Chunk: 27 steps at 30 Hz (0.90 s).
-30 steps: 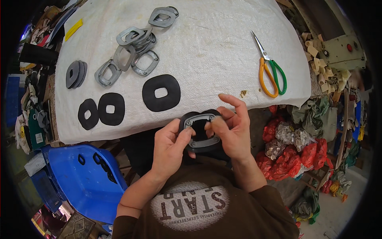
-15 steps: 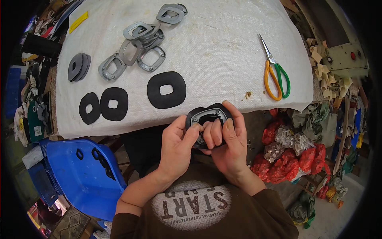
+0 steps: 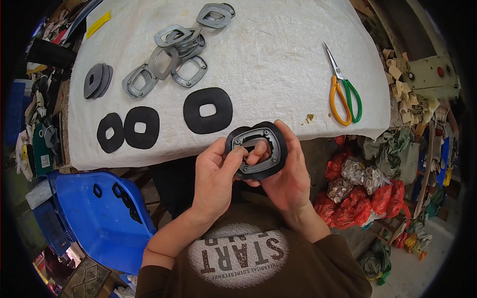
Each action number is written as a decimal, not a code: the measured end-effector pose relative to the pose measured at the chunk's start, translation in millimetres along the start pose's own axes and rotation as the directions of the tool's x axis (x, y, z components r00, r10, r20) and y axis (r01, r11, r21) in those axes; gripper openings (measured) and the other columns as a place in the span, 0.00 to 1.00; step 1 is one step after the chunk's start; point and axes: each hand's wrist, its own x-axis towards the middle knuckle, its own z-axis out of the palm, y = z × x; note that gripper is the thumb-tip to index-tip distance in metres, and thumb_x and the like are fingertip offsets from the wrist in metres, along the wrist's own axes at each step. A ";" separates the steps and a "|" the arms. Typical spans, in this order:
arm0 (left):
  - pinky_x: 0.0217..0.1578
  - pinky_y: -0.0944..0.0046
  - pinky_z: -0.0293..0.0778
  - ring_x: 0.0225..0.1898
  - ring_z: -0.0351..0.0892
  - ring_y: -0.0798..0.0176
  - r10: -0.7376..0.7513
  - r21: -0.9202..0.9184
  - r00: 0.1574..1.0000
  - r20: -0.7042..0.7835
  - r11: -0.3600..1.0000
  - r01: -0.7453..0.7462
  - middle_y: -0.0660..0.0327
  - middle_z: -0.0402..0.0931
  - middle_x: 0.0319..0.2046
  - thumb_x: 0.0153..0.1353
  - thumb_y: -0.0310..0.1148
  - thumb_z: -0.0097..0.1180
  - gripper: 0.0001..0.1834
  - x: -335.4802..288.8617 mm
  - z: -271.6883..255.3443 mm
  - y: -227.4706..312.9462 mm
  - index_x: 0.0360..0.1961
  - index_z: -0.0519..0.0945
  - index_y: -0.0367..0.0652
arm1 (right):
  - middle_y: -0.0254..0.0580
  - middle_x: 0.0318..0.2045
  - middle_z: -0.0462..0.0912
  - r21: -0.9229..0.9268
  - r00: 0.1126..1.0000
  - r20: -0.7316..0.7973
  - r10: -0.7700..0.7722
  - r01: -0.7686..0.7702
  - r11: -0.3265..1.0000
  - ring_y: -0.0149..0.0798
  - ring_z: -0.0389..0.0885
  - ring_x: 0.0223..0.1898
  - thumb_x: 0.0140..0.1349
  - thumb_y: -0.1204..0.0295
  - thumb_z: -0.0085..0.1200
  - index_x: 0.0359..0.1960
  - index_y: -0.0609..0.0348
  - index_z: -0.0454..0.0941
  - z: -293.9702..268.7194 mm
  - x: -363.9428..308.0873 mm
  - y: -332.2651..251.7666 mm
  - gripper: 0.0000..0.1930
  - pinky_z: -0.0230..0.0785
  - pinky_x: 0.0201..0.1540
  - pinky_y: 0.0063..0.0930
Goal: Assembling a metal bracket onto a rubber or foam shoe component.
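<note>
Between my hands, just off the table's near edge, is a grey metal frame [image 3: 274, 143] with rounded corners and screw bosses, set against a black pad [image 3: 266, 174] that shows around its outside. My left hand [image 3: 214, 174] pinches the left side, its thumb on the frame's inner edge. Around the right side and underneath curls my right hand [image 3: 293, 174], with fingertips showing through the central opening. A single black pad with a square hole [image 3: 207, 126] lies just beyond my hands. Two more black pads [image 3: 142, 143] overlap to its left.
Several loose grey frames [image 3: 190, 83] are heaped at the table's far middle. Grey pads [image 3: 93, 81] stand stacked at left. Scissors [image 3: 339, 102] with orange and green handles lie at right. A blue tub [image 3: 94, 223] sits lower left; red plastic bags [image 3: 348, 211] hang lower right.
The frame and pad have turned to face up more, showing more of the opening. My right thumb has moved off the frame's front, and the right fingers have shifted inside the opening.
</note>
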 end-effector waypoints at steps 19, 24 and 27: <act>0.16 0.70 0.75 0.16 0.71 0.72 -0.106 -0.088 0.994 0.000 0.990 0.106 0.62 0.70 0.21 0.60 0.32 0.44 0.08 -0.6 3.2 0.2 0.32 0.69 0.36 | 0.46 0.37 0.70 -0.175 0.982 -0.180 -0.065 0.033 0.984 0.37 0.73 0.38 0.61 0.65 0.45 0.60 0.57 0.48 15.5 -8.7 -0.1 0.28 0.71 0.40 0.32; 0.16 0.71 0.75 0.16 0.70 0.72 -0.115 -0.115 0.993 0.017 0.987 0.116 0.62 0.70 0.21 0.61 0.31 0.43 0.09 -2.2 4.0 -0.2 0.32 0.69 0.35 | 0.40 0.27 0.67 -0.088 0.995 -0.060 -0.079 0.073 0.993 0.37 0.69 0.32 0.62 0.62 0.43 0.62 0.53 0.45 9.4 -7.6 3.0 0.30 0.69 0.28 0.28; 0.17 0.69 0.76 0.16 0.72 0.70 -0.128 -0.161 0.991 0.029 0.978 0.131 0.58 0.72 0.23 0.61 0.30 0.43 0.09 -2.1 1.2 -1.9 0.34 0.68 0.33 | 0.36 0.22 0.61 -0.017 0.997 -0.026 -0.070 0.070 0.997 0.35 0.65 0.27 0.63 0.54 0.38 0.63 0.52 0.45 13.5 -4.7 4.3 0.30 0.65 0.22 0.26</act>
